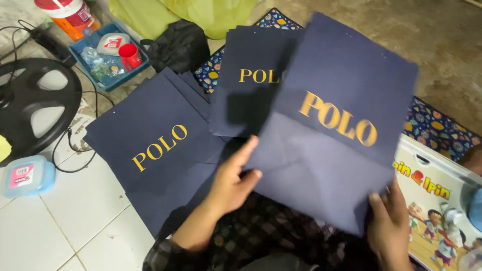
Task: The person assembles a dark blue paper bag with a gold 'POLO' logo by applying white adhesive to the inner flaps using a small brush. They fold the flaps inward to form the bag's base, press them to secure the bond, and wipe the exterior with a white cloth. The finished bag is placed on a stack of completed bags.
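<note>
Navy fabric panel (331,135), printed with gold lettering, is held up in front of the person, tilted, above the lap. It is gripped at its lower left edge by the left hand (232,183), thumb on top and fingers beneath, and pinched at its lower right corner by the right hand (389,221). Two stacks of like panels are laid on the floor: a fanned stack to the left (155,145) on the white tiles, and a second stack (251,85) farther off, resting on a patterned mat (437,128). As a judgement, several panels are already laid out, and the one in the hands is not yet put down. A black fan base (35,100) is seen at the left. A blue tray (111,55) beyond it is filled with small items, a red cup among them. A small lidded blue box (25,175) is set nearby; its contents cannot be told.
</note>
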